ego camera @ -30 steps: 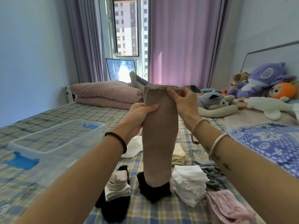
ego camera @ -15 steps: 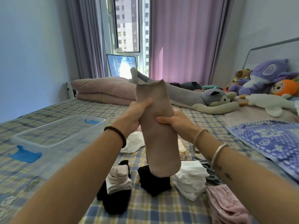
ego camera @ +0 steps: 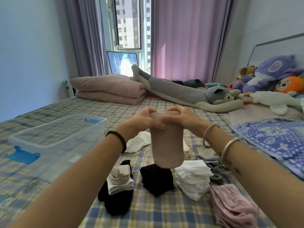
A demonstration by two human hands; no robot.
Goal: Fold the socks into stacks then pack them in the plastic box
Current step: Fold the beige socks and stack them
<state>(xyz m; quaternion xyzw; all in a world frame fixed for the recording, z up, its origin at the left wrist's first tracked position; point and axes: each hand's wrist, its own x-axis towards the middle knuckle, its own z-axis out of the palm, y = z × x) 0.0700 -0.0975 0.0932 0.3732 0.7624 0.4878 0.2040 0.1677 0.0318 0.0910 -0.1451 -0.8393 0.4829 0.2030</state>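
Note:
A tan sock (ego camera: 167, 145) hangs folded over in the air above the bed. My left hand (ego camera: 144, 123) and my right hand (ego camera: 181, 119) both grip its upper folded edge, thumbs toward me. Below it on the checked sheet lie folded sock stacks: black with pale pink and white on top (ego camera: 120, 180), black (ego camera: 156, 178), white (ego camera: 194, 180), grey (ego camera: 215, 170) and pink (ego camera: 230, 204). More white and cream socks (ego camera: 138, 143) lie behind the tan sock. The clear plastic box (ego camera: 56, 134) with blue clips stands empty at the left.
A folded pink quilt (ego camera: 108, 89), a long grey plush dog (ego camera: 189, 92) and several stuffed toys (ego camera: 269, 71) lie at the far side of the bed. A blue patterned cloth (ego camera: 271, 137) covers the right edge. Walls close in left and right.
The tan sock was held up at full length; its top half has been folded down, and both hands have dropped lower and come together at the fold.

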